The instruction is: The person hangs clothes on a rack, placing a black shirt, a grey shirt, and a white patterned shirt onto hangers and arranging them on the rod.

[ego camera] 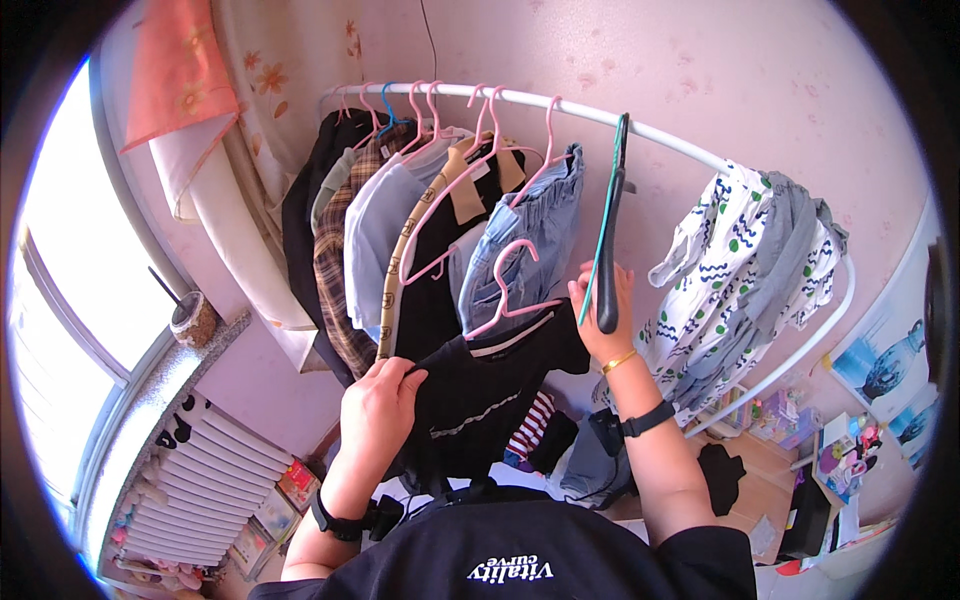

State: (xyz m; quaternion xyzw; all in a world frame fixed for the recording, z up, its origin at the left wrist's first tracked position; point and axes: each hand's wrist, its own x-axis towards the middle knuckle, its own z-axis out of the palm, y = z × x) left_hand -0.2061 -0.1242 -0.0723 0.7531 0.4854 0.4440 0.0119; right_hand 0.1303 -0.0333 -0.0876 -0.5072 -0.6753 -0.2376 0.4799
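A black T-shirt [487, 397] with a light line across its chest is on a pink plastic hanger [504, 296], whose hook is off the rail. My left hand [381, 401] pinches the shirt's shoulder at the left. On the right, my right hand [602, 311] is raised behind a black hanger [609, 262] and a green hanger [600, 240] that hang from the white rail [667, 133]; its fingers are partly hidden, and whether it grips anything is unclear. Jeans [517, 240] on a pink hanger hang just beyond the shirt.
Shirts, including a plaid shirt [335, 262], hang along the rail's left. A patterned white garment [720, 255] and a grey garment [784, 247] drape over its right end. Folded clothes [540, 427] lie below. A radiator [202, 495] and a windowsill pot [193, 319] are at left.
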